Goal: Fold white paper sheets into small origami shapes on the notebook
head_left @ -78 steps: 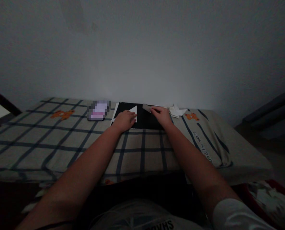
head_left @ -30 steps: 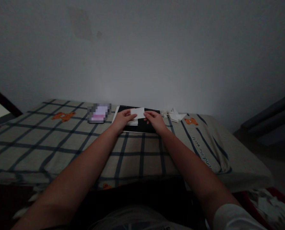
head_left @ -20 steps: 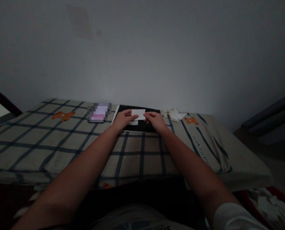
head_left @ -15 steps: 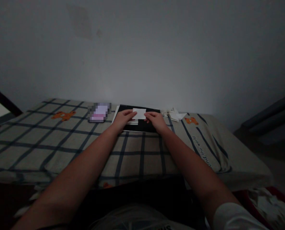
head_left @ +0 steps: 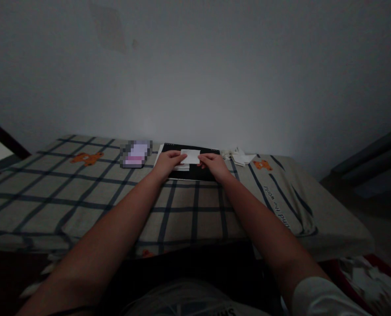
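Observation:
Between my two hands is a small white piece of paper (head_left: 191,156), held up over a black flat pad (head_left: 198,174). My left hand (head_left: 168,163) pinches its left edge with the thumb on top. At the right edge, my right hand (head_left: 214,164) grips the paper between thumb and fingers. More white paper (head_left: 183,167) lies on the black pad just below my left fingers. White sheets stick out from under the pad's left side.
A checked cloth (head_left: 116,193) covers the table, which stands against a grey wall (head_left: 195,87). To the left lies a blurred-out phone-like object (head_left: 137,153). Folded white paper pieces (head_left: 243,156) lie right of the pad. A red container (head_left: 376,281) with white scraps stands at lower right.
The paper's surface looks slightly bent now, where it looked flatter before. Both hands keep nearly the same place and grip.

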A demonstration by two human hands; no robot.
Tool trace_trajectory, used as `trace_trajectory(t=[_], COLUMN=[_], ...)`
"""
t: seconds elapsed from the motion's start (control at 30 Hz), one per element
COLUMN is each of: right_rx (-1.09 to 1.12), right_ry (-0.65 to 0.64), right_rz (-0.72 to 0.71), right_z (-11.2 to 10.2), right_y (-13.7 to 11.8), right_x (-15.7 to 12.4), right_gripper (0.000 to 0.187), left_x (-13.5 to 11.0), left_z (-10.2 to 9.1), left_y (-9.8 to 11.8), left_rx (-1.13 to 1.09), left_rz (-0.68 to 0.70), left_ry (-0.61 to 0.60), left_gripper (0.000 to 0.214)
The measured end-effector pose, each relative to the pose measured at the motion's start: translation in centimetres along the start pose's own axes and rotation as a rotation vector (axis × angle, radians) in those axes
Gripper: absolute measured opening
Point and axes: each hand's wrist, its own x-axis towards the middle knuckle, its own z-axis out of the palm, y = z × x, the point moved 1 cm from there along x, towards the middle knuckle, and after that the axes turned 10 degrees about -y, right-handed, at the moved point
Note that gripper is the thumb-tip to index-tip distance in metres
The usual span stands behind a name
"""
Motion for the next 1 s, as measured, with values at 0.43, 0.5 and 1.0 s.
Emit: trace_trajectory(t=[0.43,0.5,1.0], right_rx=[-0.006,-0.003,0.017], right_ry=[-0.022,-0.023,0.042], right_rz=[0.023,0.027,0.005], right_z=[-0.49,-0.47,-0.74], right_y=[0.12,0.06,-0.12], right_x=[0.05,0.05,0.03], right_gripper=[0.026,0.027,0.024], left_x=[0.46,0.44,0.11], left_z=[-0.12,-0.20,0.24], left_y=[-0.44,-0.37,-0.07], left_rx=[-0.092,-0.050,-0.209], left_rz=[0.015,0.019,-0.094], left_ry=[0.022,0.046,-0.081], left_gripper=[0.040,0.039,0.033])
